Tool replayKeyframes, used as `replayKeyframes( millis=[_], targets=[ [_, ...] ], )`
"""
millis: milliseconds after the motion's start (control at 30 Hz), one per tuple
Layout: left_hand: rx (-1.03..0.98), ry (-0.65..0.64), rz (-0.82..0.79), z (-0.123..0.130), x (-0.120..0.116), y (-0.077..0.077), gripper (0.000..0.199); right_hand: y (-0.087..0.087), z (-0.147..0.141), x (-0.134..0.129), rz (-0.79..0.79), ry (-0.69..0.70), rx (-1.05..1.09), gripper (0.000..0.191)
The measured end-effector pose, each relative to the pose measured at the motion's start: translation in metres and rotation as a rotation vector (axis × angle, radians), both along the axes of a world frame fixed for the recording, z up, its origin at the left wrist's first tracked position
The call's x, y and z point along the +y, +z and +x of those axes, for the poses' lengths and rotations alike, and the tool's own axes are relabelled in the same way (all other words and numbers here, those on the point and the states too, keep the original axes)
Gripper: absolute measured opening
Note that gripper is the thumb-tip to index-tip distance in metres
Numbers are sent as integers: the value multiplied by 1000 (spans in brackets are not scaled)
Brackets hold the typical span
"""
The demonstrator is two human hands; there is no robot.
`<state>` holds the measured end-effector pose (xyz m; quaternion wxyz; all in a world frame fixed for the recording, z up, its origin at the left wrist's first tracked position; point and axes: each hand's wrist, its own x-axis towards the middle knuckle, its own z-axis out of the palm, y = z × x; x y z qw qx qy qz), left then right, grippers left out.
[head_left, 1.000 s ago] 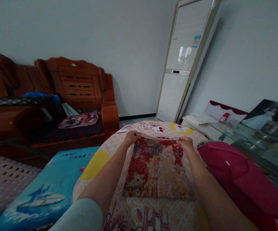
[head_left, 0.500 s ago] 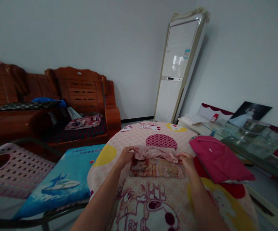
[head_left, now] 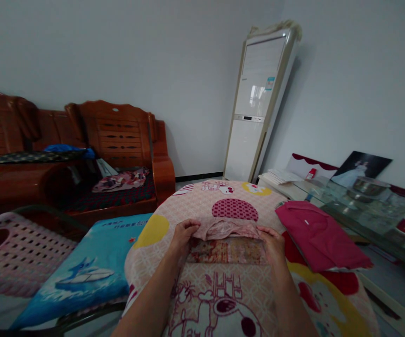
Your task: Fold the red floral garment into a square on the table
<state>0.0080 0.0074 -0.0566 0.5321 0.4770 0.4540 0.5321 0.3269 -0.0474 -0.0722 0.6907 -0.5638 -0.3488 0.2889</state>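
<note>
A patterned reddish-brown and tan cloth [head_left: 228, 251] lies folded on the round table, its pale pink upper part bunched along the far edge. My left hand [head_left: 185, 234] pinches the left end of that pale edge, and my right hand [head_left: 271, 238] pinches the right end. The cloth between them sags in loose wrinkles. To the right of my right hand lies a folded magenta garment [head_left: 320, 234], on the same table.
The round table wears a printed cover [head_left: 184, 201]. At left are a woven pink chair [head_left: 23, 252], a blue cushion [head_left: 86, 271] and a wooden sofa [head_left: 118, 135]. An air conditioner [head_left: 247, 103] stands behind; a glass shelf [head_left: 346, 206] holds bowls at right.
Both hands, still gripping the cloth's edge, sit slightly lower in the view. The pale edge looks more spread between them. The whole scene has shifted slightly down.
</note>
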Motion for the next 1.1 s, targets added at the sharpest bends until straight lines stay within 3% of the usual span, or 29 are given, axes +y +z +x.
replayKeyframes(
  millis=[67, 200, 333, 433, 567, 633, 733, 900, 1100],
  targets=[
    [72, -10, -6, -2, -2, 0, 24, -3, 3, -1, -23, -4, -29, 24],
    [557, 1, 103, -7, -7, 3, 19, -5, 6, -6, -187, 4, -326, 19],
    [852, 160, 228, -5, -13, 11, 20, 2, -6, -11, -104, -45, -704, 23],
    [826, 174, 324, -2, -18, 15, 20, 9, -19, -14, -10, -53, -910, 29],
    [746, -140, 394, -1, -21, 17, 25, 9, -28, -14, -64, 7, -1008, 23],
    [757, -280, 422, -2, -22, 16, 40, 8, -28, -13, -84, 32, -993, 19],
    [792, -387, 450, -7, -22, 13, 61, 8, -25, -13, -17, 4, -872, 20],
    [784, -405, 466, -10, -19, 7, 68, 18, -25, -22, 129, 54, -591, 23],
    [706, -359, 468, -5, -15, 3, 34, 30, -37, -28, 184, 86, -686, 27]
  ],
)
